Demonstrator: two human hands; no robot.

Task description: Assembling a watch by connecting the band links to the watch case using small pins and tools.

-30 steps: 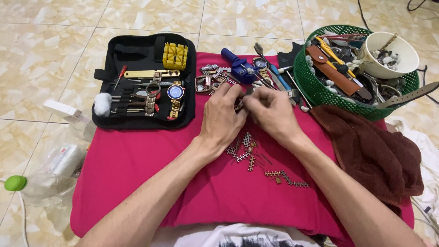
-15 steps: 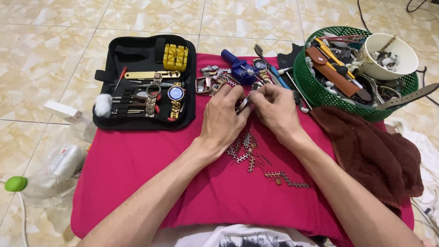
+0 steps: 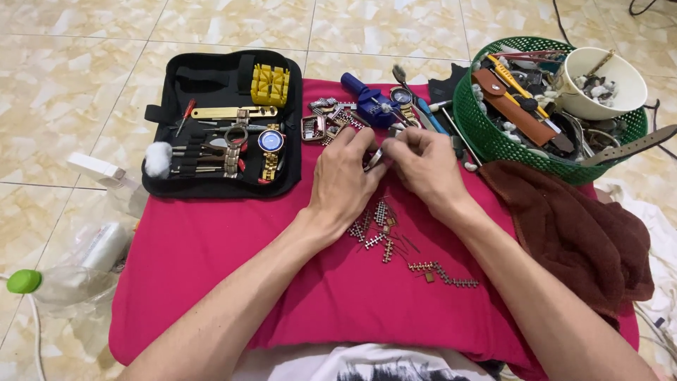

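Over the red cushion (image 3: 211, 268), the left hand (image 3: 343, 180) and right hand (image 3: 425, 169) meet knuckles-up, fingertips together pinching a small metal piece (image 3: 376, 156).

We are looking down as the left hand (image 3: 345, 180) and right hand (image 3: 423, 166) are pinching a small metal piece (image 3: 375, 159) between them over a red cushion (image 3: 211, 282). Loose watch-band links (image 3: 384, 226) are lying at six o'clock of the hands; a black tool case (image 3: 218, 70) is sitting at ten o'clock, a green basket (image 3: 479, 134) at two o'clock.
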